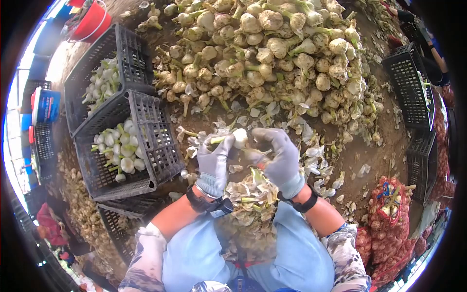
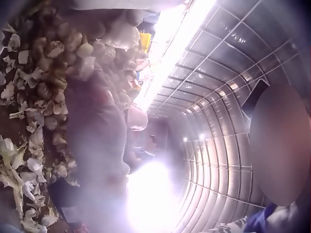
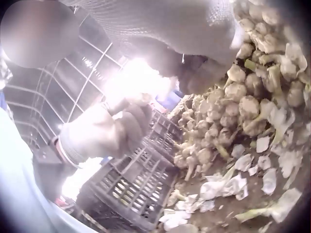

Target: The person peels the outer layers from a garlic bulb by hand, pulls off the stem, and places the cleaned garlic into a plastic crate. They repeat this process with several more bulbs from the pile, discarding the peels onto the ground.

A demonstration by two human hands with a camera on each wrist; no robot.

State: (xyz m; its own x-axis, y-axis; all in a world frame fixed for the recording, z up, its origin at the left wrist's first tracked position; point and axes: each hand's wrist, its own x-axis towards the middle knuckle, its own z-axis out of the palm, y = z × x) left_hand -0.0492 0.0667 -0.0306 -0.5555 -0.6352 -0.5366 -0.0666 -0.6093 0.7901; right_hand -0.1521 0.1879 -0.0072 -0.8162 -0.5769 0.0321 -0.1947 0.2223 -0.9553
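Observation:
Both hands wear grey gloves. The left hand pinches a white garlic bulb with a short green stem pointing left. Facing it, the right hand has curled fingers around a small blurred object with an orange spot, its shape unclear. The bulb lies between the hands. In the right wrist view the right hand fills the top and the left hand is at the left; glare hides the bulb. A blurred glove covers much of the left wrist view.
A large heap of unpeeled garlic lies ahead. Black crates at the left hold cleaned bulbs; more crates and red net sacks stand at the right. Loose skins lie between the legs.

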